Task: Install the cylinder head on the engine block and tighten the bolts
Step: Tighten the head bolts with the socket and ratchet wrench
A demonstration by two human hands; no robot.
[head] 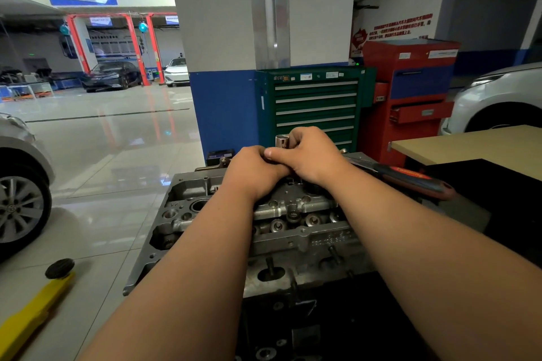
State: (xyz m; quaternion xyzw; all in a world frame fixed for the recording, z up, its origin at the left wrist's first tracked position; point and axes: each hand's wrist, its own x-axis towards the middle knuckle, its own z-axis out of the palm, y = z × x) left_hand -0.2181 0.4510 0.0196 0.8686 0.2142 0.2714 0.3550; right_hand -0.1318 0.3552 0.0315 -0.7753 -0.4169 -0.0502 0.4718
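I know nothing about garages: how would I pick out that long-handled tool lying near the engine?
Start at the grey engine head in the middle, under the left hand and right hand. Just beyond the right hand, a long tool lies slanting off to the right. Its red-and-black grip sets it apart from the bare grey metal and the small shiny socket in that hand.

The glossy tiled floor carries most of what I see. To my left a yellow lift arm lies flat on the tiles, with a round black pad on its far end and a car wheel beyond it. Ahead, a green tool cabinet and a red cabinet stand side by side by the pillar. The cylinder head sits on the dark engine block; what holds the block is hidden. A tan worktop stands to my right.
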